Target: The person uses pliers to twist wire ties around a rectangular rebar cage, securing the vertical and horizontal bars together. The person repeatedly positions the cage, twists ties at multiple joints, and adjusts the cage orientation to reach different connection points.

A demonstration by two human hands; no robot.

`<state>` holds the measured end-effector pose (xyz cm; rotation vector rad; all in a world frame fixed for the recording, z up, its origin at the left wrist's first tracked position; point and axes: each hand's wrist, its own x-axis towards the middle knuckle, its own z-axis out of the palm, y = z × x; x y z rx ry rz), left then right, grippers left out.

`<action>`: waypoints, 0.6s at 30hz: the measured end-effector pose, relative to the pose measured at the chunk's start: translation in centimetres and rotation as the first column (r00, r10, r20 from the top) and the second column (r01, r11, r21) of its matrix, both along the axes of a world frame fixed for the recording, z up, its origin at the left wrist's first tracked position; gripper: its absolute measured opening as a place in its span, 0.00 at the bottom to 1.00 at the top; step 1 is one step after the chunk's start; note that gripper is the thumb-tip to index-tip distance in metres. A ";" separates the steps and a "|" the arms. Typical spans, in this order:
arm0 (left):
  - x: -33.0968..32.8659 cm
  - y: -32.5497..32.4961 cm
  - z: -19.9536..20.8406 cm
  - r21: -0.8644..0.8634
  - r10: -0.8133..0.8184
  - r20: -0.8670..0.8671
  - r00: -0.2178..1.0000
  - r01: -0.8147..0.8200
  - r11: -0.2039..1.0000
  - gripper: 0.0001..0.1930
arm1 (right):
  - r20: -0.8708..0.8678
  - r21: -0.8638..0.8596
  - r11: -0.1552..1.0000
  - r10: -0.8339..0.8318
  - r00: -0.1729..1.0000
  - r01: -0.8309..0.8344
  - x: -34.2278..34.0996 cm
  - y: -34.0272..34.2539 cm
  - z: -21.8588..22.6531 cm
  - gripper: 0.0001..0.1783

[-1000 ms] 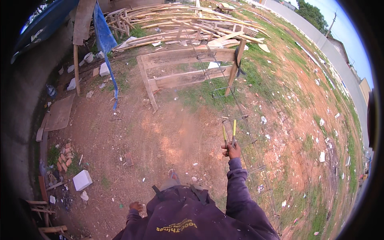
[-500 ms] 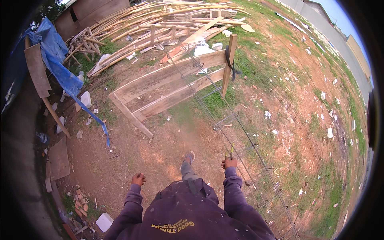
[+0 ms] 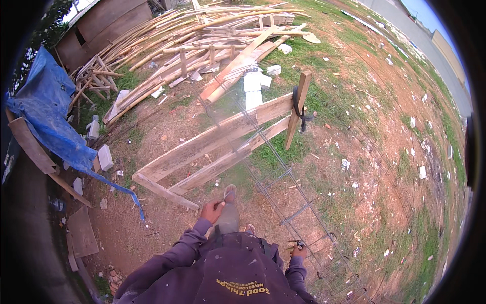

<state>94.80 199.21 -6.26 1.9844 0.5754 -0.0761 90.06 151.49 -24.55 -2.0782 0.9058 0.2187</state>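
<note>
My right hand point(image 3: 298, 249) is closed around a pair of pliers point(image 3: 294, 242), low beside the rebar cage point(image 3: 296, 213). The pliers' dark end shows above my fingers; the yellow-green handles are only partly visible. My left hand point(image 3: 211, 212) is raised in front of my body with its fingers curled in. Whether anything small is in it, I cannot tell. Ahead of me, the long steel cage with its square stirrups slants across a wooden trestle point(image 3: 202, 144) made of planks. A black strap point(image 3: 302, 119) hangs tied around the trestle's right post.
A large pile of bamboo poles and planks point(image 3: 202, 48) lies at the back. At left, a blue tarp point(image 3: 45, 96) droops over a leaning board, near a white block point(image 3: 105, 157). Litter dots the grass and dirt at right, and white blocks point(image 3: 253, 83) sit behind the trestle.
I have stepped forward, so the trestle is nearer. My left hand has swung up and inward; my right hand has dropped back lower with the pliers.
</note>
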 end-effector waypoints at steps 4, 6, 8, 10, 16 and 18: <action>19.2 -0.9 5.3 -0.179 -0.066 0.284 0.957 0.121 0.976 0.16 | -0.091 0.005 0.955 -0.294 0.951 0.296 -0.2 2.5 4.4 0.30; 29.9 -1.4 6.8 -0.179 -0.101 0.392 0.915 0.184 0.967 0.14 | 0.010 -0.253 0.910 -0.337 0.941 0.329 -0.6 3.7 5.7 0.27; 41.0 -1.8 7.4 -0.307 -0.112 0.356 0.928 0.229 0.924 0.15 | 0.179 -0.483 0.768 -0.383 0.906 0.420 -1.4 5.3 6.7 0.24; 51.2 -2.4 7.1 -0.300 -0.176 0.239 0.955 0.245 0.922 0.16 | 0.217 -0.608 0.631 -0.451 0.866 0.481 -2.2 7.6 7.8 0.23; 70.7 -5.6 1.9 -0.628 -0.156 -0.128 0.979 0.042 0.777 0.17 | -0.083 -0.299 0.861 -0.454 0.887 0.412 -0.3 18.8 11.5 0.22; 73.4 -6.2 -0.1 -0.628 -0.172 -0.148 0.974 0.042 0.777 0.16 | -0.126 -0.121 0.905 -0.421 0.898 0.407 1.7 21.9 12.5 0.22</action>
